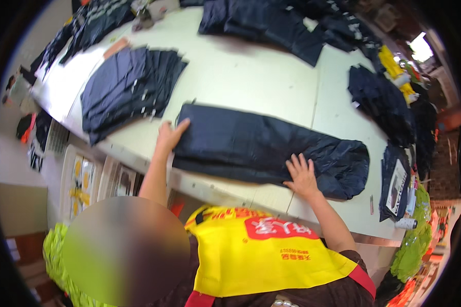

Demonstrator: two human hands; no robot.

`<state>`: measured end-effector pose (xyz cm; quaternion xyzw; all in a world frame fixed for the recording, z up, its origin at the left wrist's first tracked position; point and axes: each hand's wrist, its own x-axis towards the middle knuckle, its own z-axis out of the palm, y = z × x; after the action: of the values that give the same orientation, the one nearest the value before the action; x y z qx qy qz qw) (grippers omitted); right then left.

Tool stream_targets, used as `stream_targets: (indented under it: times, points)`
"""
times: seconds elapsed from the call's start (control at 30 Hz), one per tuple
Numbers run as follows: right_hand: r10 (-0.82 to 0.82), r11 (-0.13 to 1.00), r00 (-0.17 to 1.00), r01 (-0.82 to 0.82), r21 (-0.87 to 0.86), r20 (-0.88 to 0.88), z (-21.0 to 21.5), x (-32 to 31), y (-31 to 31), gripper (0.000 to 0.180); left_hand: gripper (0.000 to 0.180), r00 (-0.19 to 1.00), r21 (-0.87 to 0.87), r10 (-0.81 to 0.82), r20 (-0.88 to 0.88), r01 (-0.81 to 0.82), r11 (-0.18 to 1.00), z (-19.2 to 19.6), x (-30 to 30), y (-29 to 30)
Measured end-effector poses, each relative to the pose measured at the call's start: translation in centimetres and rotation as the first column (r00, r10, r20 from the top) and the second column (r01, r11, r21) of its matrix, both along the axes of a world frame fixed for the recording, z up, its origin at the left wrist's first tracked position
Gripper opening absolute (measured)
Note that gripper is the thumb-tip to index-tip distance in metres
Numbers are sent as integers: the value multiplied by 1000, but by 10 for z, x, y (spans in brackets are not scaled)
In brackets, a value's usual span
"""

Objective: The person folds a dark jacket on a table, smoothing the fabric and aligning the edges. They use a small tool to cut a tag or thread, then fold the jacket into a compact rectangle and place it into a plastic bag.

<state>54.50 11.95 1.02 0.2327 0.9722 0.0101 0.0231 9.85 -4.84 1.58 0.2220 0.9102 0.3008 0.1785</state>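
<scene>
A long dark navy garment (261, 146) lies folded flat across the near side of a pale work table (251, 77). My left hand (170, 134) rests on the garment's left end, fingers spread on the cloth. At its near edge toward the right, my right hand (302, 176) presses flat with the fingers apart. Neither hand grips anything. A yellow apron (261, 256) covers my front below the table edge.
A stack of navy fabric pieces (128, 87) lies at the table's left. More navy garments (271, 25) are heaped at the back and on the right (381, 102), beside yellow items (394, 69). A bagged garment (397, 187) lies near the right edge.
</scene>
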Motion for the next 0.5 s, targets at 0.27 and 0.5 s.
stream_targets:
  times: [0.27, 0.5]
  points:
    - [-85, 965, 845, 201, -167, 527, 85, -59, 24, 67, 73, 851, 92, -62, 521, 16, 996, -35, 3, 4]
    - [190, 967, 966, -215, -135, -178, 39, -174, -70, 70, 49, 700, 198, -113, 705, -42, 979, 1, 52, -7]
